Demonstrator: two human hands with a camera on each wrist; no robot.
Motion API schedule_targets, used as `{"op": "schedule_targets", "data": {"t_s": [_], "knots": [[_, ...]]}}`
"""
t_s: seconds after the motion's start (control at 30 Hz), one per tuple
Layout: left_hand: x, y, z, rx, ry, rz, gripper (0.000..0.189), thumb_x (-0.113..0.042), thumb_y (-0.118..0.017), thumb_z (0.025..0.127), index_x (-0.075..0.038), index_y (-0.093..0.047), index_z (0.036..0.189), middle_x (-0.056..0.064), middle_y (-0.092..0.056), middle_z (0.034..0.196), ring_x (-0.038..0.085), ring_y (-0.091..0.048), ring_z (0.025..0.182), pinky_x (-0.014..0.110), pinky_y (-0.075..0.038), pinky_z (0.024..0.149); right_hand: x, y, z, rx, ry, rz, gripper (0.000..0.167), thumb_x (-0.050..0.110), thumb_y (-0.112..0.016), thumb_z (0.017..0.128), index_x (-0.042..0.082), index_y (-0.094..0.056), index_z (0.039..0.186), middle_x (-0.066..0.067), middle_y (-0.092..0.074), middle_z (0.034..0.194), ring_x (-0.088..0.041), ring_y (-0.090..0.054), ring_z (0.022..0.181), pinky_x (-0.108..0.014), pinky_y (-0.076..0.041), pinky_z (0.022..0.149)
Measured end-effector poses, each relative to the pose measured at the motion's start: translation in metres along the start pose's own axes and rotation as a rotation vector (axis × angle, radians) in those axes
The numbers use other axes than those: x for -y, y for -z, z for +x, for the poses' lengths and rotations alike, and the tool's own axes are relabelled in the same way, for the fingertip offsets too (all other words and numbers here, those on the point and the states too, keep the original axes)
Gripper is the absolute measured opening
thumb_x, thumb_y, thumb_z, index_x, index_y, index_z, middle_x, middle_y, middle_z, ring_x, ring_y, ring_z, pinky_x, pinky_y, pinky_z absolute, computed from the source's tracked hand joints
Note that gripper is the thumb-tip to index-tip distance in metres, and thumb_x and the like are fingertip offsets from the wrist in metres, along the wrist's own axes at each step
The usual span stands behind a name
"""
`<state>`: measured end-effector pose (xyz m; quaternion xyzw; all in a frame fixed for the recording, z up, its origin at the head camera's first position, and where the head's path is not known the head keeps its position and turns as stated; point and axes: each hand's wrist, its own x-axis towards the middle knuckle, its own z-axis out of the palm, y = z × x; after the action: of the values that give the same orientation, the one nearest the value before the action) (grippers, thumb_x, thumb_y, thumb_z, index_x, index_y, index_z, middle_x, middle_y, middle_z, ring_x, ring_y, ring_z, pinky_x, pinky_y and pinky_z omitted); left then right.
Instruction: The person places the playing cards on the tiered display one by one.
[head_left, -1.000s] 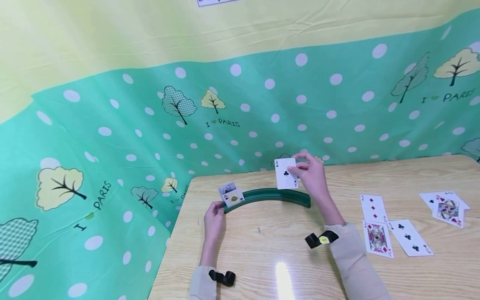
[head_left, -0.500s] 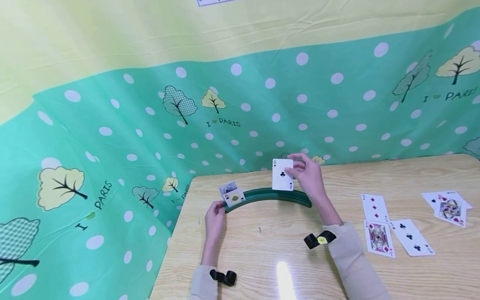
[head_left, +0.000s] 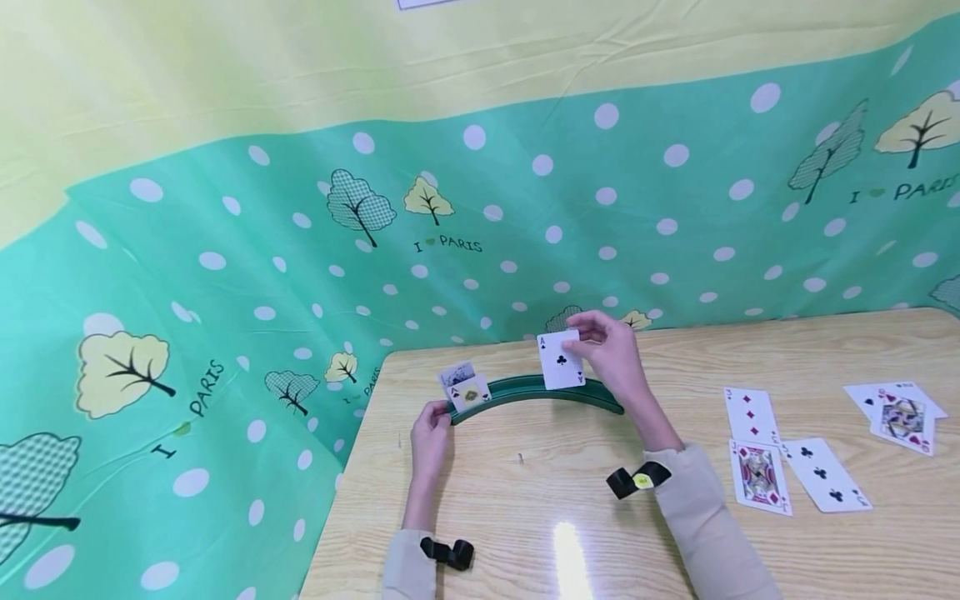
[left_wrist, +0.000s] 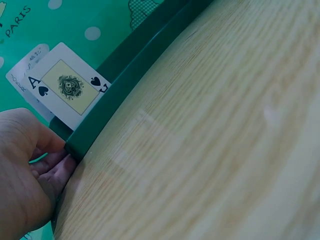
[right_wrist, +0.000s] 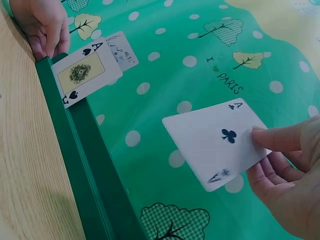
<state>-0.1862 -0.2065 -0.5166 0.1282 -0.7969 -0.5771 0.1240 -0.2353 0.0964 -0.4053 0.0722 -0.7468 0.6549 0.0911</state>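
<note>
A curved green card holder (head_left: 517,388) stands on the table, its slot running along the arc. My left hand (head_left: 431,432) pinches the holder's left end between thumb and fingers, seen closely in the left wrist view. Upright in the slot beside that hand are an ace of spades (left_wrist: 69,86) and, behind it, a joker card (left_wrist: 31,65). My right hand (head_left: 609,354) pinches the right edge of an ace of clubs (right_wrist: 215,142), face toward me. In the head view the card overlaps the holder's right half; the right wrist view shows it apart from the slot.
Right of the holder lie a three of diamonds (head_left: 751,414), a jack of diamonds (head_left: 759,477) and a club card (head_left: 827,475). Farther right, a queen (head_left: 903,419) overlaps another card (head_left: 862,398). A green printed cloth (head_left: 465,242) hangs behind the wooden table (head_left: 510,508).
My right hand has brought the ace of clubs left and down, lower over the holder, and the card tilts slightly. The left hand stays at the holder's end.
</note>
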Motion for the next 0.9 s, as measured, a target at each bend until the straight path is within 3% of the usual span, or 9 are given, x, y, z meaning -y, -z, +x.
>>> {"op": "schedule_targets", "data": {"t_s": [0.23, 0.57, 0.9], "knots": [[0.001, 0.000, 0.001, 0.000, 0.000, -0.009, 0.028, 0.000, -0.051, 0.099, 0.008, -0.064, 0.123, 0.023, -0.067, 0.120, 0.033, -0.064, 0.112, 0.038, -0.051, 0.093, 0.002, -0.002, 0.001, 0.013, 0.017, 0.027, 0.043, -0.008, -0.077, 0.086, -0.004, -0.062, 0.127, -0.019, -0.071, 0.117, -0.028, -0.066, 0.101, -0.018, -0.053, 0.082], [0.004, 0.002, 0.001, 0.013, 0.000, -0.022, 0.029, 0.000, -0.051, 0.100, 0.007, -0.062, 0.125, 0.024, -0.066, 0.122, 0.036, -0.063, 0.114, 0.049, -0.049, 0.101, 0.000, -0.015, -0.005, 0.031, 0.012, -0.015, 0.018, -0.003, -0.078, 0.088, -0.005, -0.072, 0.105, -0.019, -0.072, 0.102, -0.025, -0.067, 0.090, -0.019, -0.053, 0.076], [0.002, 0.000, 0.002, 0.006, 0.001, -0.018, 0.029, 0.001, -0.051, 0.099, 0.008, -0.063, 0.125, 0.024, -0.066, 0.121, 0.036, -0.064, 0.114, 0.048, -0.050, 0.100, -0.001, -0.029, 0.000, 0.000, -0.026, 0.099, 0.017, 0.007, -0.078, 0.092, -0.002, -0.075, 0.107, -0.014, -0.073, 0.105, -0.023, -0.066, 0.096, -0.023, -0.054, 0.082]]}}
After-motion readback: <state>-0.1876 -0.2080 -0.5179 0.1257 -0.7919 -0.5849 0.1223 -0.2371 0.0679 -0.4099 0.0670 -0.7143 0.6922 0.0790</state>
